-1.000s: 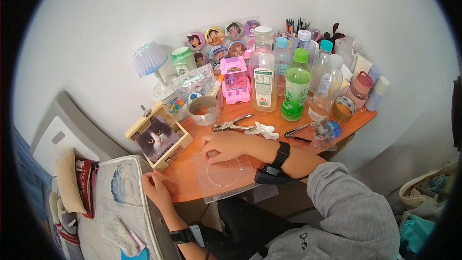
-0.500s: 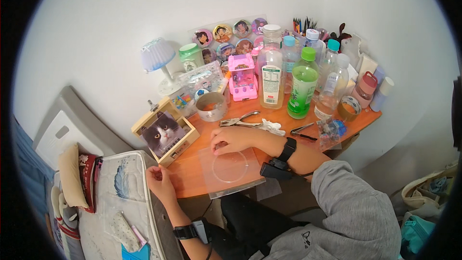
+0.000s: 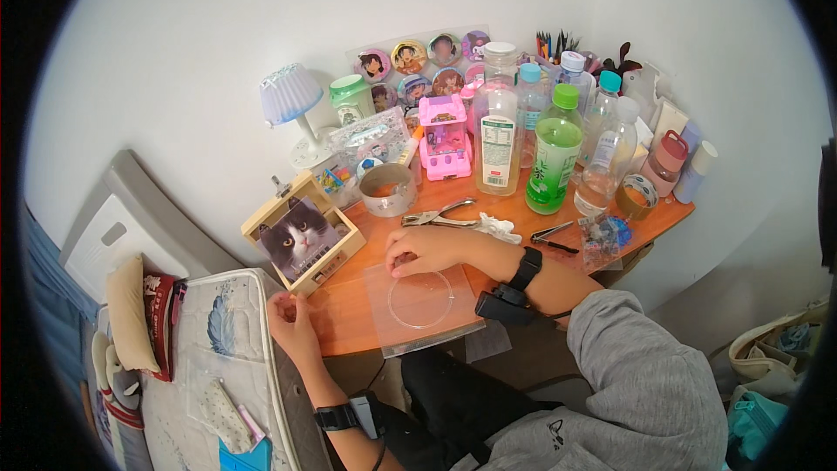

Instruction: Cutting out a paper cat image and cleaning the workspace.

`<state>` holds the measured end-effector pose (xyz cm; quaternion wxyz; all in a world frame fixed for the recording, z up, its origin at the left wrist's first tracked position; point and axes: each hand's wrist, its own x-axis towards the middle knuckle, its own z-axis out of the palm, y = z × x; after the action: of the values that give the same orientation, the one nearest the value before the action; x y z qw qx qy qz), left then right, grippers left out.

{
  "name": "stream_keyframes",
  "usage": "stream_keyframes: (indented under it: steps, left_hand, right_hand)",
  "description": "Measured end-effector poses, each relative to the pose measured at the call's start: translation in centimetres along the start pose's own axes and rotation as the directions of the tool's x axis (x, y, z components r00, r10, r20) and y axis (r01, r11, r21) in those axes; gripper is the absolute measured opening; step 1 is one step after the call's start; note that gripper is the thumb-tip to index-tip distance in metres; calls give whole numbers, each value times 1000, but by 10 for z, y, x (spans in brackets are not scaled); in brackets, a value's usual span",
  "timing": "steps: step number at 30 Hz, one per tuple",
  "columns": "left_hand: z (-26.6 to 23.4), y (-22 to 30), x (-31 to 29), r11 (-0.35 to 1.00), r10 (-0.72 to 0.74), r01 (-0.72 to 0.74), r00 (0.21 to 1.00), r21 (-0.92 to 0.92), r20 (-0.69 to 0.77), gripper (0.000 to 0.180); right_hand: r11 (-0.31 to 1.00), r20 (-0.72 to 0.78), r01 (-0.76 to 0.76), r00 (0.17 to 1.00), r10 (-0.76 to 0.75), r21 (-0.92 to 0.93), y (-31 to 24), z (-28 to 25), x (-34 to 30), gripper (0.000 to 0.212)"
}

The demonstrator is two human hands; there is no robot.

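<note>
A thin, clear ring, like a coil of transparent cord, lies on a clear plastic sheet at the front of the orange table. Over the ring's far left edge rests my right hand, its fingers bent down and pressed together. Whatever sits between those fingertips is hidden. Off the table's left front corner, my left hand is raised with thumb and fingers pinched; anything in the pinch is too fine to make out. Beside it stands a small wooden box with a cat picture.
Beyond my right hand lie metal pliers, a crumpled white tissue and a nail clipper. Several bottles, including a green one, stand behind. A tape roll, pink toy machine and lamp line the back; a mattress adjoins left.
The whole view has shifted slightly. Both hands keep nearly the same places and poses, the right by the ring and the left by the table corner.
</note>
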<state>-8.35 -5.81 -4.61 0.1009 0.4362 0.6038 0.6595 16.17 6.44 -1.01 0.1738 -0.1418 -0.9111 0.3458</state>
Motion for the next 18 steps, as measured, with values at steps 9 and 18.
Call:
stream_keyframes:
  steps: [9,18]
  left_hand:
    - [-5,-10,2,1000,13,-12,998,-19,57,19]
    - [-3,-8,-1,1000,-6,6,997,6,79,22]
  right_hand:
    - [1000,0,-3,1000,3,17,-1,-1,-1,16]
    - [1000,3,-6,1000,6,21,0,0,-1,16]
